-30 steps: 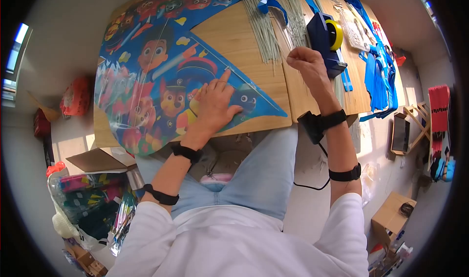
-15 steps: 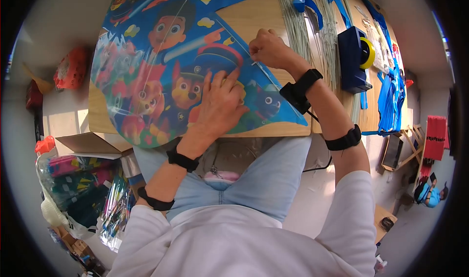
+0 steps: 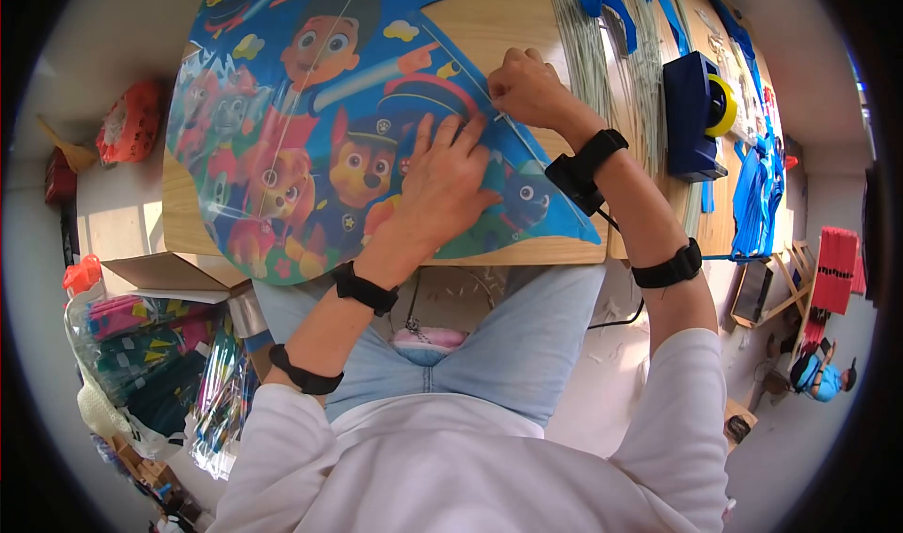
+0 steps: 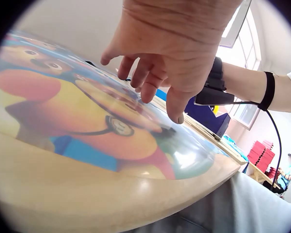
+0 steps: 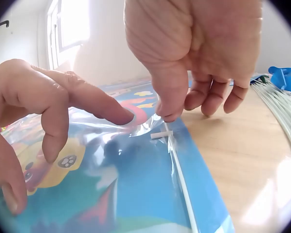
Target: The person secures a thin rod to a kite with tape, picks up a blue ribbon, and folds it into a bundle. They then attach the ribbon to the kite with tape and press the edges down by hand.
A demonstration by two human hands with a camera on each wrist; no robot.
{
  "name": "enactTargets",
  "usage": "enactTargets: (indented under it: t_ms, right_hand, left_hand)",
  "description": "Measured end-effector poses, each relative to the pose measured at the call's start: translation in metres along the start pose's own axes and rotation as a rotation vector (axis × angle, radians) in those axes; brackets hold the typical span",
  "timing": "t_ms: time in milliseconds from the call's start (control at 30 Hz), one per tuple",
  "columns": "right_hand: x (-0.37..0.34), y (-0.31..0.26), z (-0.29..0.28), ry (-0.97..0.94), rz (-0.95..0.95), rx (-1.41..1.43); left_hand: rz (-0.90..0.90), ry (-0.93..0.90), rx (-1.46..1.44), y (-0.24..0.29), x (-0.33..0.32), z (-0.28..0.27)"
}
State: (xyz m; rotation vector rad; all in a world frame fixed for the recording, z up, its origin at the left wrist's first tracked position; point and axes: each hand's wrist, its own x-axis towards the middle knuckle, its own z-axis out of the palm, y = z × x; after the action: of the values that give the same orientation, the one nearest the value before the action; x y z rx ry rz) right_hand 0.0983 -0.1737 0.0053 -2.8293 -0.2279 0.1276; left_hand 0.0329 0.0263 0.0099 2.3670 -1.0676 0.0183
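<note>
A blue kite sheet point(image 3: 310, 185) printed with cartoon characters covers the table's left part. Along its slanted right edge runs a thin white rod point(image 5: 183, 187) with a short white crosspiece point(image 5: 161, 135) on it. My left hand point(image 3: 446, 190) lies over the sheet with fingers spread, the index fingertip close to the rod. My right hand point(image 3: 529, 91) is at that edge, thumb and index finger pinching a strip of clear tape point(image 5: 146, 128) just above the crosspiece. Its other fingers curl loosely over the wood.
Right of the kite stands a dark blue tape dispenser point(image 3: 689, 119) with a yellow roll point(image 3: 721, 106). Bundled thin rods point(image 3: 576, 53) and blue strips point(image 3: 752, 199) lie around it. An open cardboard box point(image 3: 174, 271) sits below the table's left side. A person point(image 3: 820, 375) is at far right.
My right hand has come left and down from beside the tape dispenser to the kite's edge rod. The left hand has shifted slightly, staying on the sheet. The view has moved a little.
</note>
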Motion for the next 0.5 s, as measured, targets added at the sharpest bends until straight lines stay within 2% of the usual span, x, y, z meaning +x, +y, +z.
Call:
enactTargets:
  t_ms: [100, 300, 400, 500]
  right_hand:
    - [0.000, -0.001, -0.003, -0.068, 0.024, 0.013]
    - [0.002, -0.005, -0.005, -0.067, 0.056, -0.090]
    - [0.002, -0.006, -0.006, 0.016, 0.167, -0.147]
    - [0.007, -0.003, -0.014, -0.085, 0.345, 0.064]
  left_hand:
    - [0.010, -0.006, -0.001, -0.002, 0.002, 0.006]
    - [-0.004, -0.021, 0.028, -0.004, 0.005, 0.011]
    - [-0.016, -0.016, 0.052, -0.003, 0.005, 0.011]
    - [-0.023, -0.014, 0.057, -0.003, 0.005, 0.012]
